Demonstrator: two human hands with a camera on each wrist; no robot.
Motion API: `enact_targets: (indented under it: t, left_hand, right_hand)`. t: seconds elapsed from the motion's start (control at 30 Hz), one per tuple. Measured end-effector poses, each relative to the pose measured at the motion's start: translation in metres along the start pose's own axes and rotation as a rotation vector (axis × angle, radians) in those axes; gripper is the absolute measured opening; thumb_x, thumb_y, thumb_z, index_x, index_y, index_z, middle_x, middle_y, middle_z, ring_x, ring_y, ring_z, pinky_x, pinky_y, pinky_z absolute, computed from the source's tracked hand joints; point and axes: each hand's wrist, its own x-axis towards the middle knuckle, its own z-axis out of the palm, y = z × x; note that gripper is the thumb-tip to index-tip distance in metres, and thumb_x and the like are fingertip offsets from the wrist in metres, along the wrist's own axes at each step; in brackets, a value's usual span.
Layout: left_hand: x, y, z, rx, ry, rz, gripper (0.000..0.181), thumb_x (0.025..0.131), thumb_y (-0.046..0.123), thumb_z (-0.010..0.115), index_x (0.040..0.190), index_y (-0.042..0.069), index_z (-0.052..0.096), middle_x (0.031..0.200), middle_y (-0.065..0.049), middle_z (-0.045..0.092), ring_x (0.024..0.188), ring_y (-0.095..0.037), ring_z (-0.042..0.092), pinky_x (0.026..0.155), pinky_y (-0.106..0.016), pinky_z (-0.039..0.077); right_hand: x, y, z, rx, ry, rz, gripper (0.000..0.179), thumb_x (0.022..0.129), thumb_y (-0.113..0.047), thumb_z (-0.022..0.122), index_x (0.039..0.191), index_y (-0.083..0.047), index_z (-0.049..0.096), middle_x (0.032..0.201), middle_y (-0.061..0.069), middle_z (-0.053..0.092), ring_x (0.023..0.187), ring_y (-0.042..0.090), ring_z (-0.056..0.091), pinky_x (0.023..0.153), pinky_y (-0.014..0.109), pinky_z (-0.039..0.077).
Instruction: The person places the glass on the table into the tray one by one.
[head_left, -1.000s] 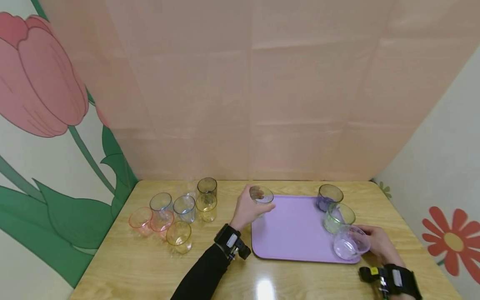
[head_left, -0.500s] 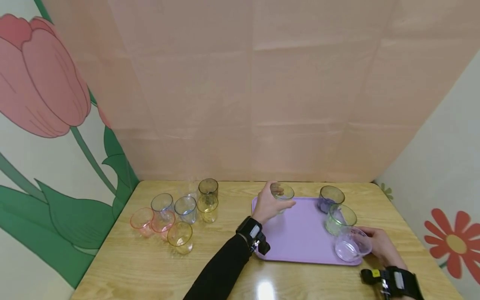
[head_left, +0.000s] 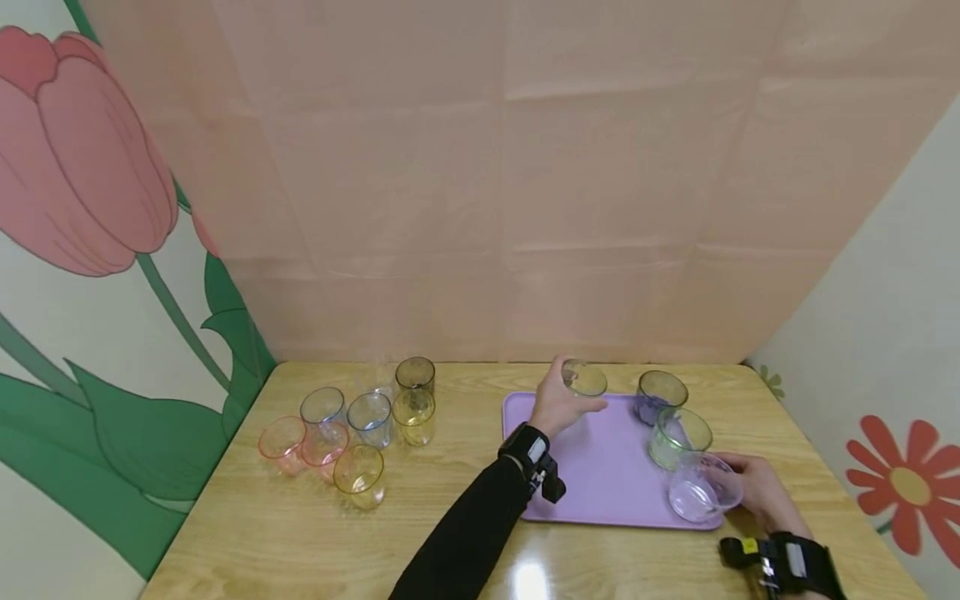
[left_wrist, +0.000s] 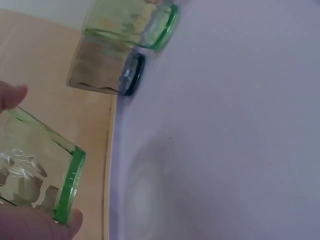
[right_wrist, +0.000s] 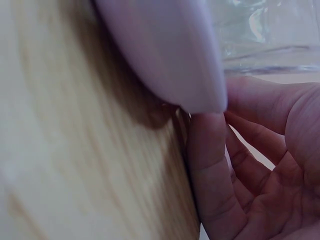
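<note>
My left hand holds a green-tinted glass upright over the back of the purple tray. In the left wrist view, thumb and fingers grip this glass along its sides, with its thick green base in sight. Down at the tray's front right corner, my right hand pinches the rim, the thumb lying above and a finger below in the right wrist view. Right beside that thumb is a clear glass. Behind it, along the tray's right side, stand another green glass and a dark blue glass.
To the left on the wooden table several tinted glasses stand grouped: pink, blue, yellow and a dark grey one. A papered wall rises behind the table, with flower-painted walls at both sides.
My left hand has carried the green glass rightward, from the tray's left edge to above its back middle. The right hand has kept its place at the corner.
</note>
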Motion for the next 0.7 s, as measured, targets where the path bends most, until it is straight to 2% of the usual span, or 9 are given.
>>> enact_targets:
  t: [0.1, 0.27, 0.33, 0.53, 0.7]
  left_hand:
    - [0.001, 0.002, 0.006, 0.008, -0.014, -0.033, 0.079, 0.062, 0.016, 0.092, 0.129, 0.025, 0.051, 0.123, -0.004, 0.063, 0.109, -0.02, 0.06, 0.089, -0.031, 0.048]
    - [0.001, 0.001, 0.019, 0.007, -0.057, -0.112, 0.083, 0.063, 0.018, 0.092, 0.132, 0.025, 0.046, 0.124, -0.006, 0.062, 0.096, -0.018, 0.062, 0.076, -0.029, 0.05]
    - [0.001, 0.0, 0.023, 0.029, -0.08, -0.128, 0.084, 0.063, 0.02, 0.093, 0.132, 0.026, 0.046, 0.125, -0.005, 0.061, 0.096, -0.017, 0.062, 0.076, -0.028, 0.051]
    - [0.002, -0.003, 0.031, 0.173, -0.117, -0.052, 0.088, 0.063, 0.022, 0.094, 0.137, 0.027, 0.047, 0.128, -0.009, 0.062, 0.112, -0.022, 0.061, 0.087, -0.028, 0.05]
    - [0.0, -0.005, 0.038, 0.181, -0.157, -0.068, 0.09, 0.065, 0.02, 0.092, 0.14, 0.027, 0.044, 0.133, -0.013, 0.06, 0.115, -0.023, 0.06, 0.089, -0.028, 0.049]
  right_hand:
    - [0.001, 0.001, 0.001, 0.002, -0.004, 0.007, 0.072, 0.085, -0.043, 0.074, 0.13, 0.01, 0.055, 0.124, 0.03, 0.06, 0.103, 0.029, 0.057, 0.071, 0.024, 0.048]
    - [0.002, 0.002, 0.001, -0.005, -0.006, 0.011, 0.073, 0.085, -0.043, 0.074, 0.131, 0.01, 0.055, 0.128, 0.032, 0.057, 0.107, 0.034, 0.056, 0.072, 0.025, 0.048]
    - [0.002, 0.001, 0.0, -0.012, -0.005, 0.013, 0.073, 0.085, -0.043, 0.074, 0.131, 0.01, 0.055, 0.13, 0.033, 0.056, 0.109, 0.035, 0.055, 0.073, 0.026, 0.048]
    - [0.003, 0.0, 0.001, -0.048, 0.016, -0.032, 0.073, 0.084, -0.046, 0.074, 0.13, 0.008, 0.057, 0.129, 0.032, 0.057, 0.107, 0.032, 0.058, 0.074, 0.025, 0.048]
    - [0.001, 0.001, 0.0, -0.048, 0.004, -0.044, 0.067, 0.087, -0.041, 0.072, 0.128, 0.01, 0.057, 0.125, 0.03, 0.061, 0.098, 0.019, 0.058, 0.072, 0.023, 0.048]
